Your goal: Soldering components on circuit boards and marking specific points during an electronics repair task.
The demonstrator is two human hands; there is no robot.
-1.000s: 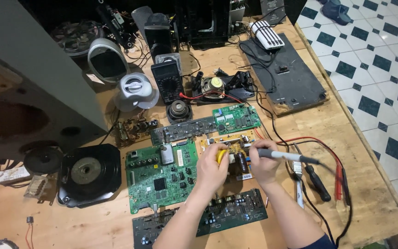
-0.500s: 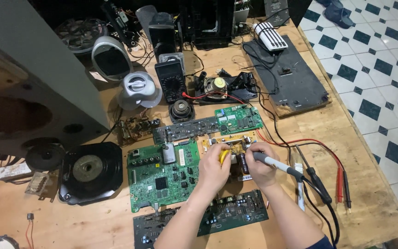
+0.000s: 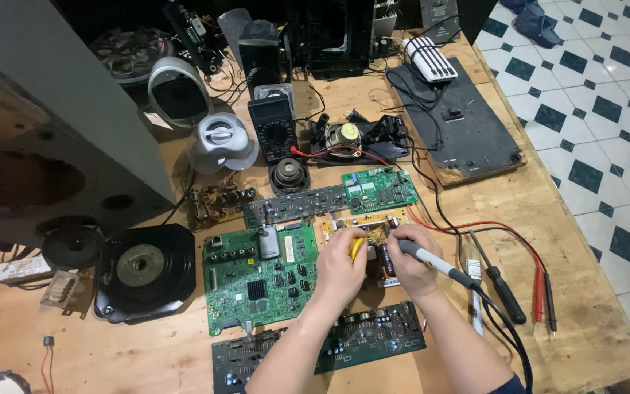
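Tan circuit board (image 3: 362,222), studded with components, lies flat under both hands.

Not much for you here: the black multimeter (image 3: 271,128) up the table has a small grey screen at its top, and a whitish rectangular label sits on the part (image 3: 13,268) at your far left edge.

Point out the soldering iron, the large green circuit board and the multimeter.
soldering iron (image 3: 432,260), head view, on its grey handle.
large green circuit board (image 3: 260,277), head view, on its middle.
multimeter (image 3: 272,129), head view, on its dial.
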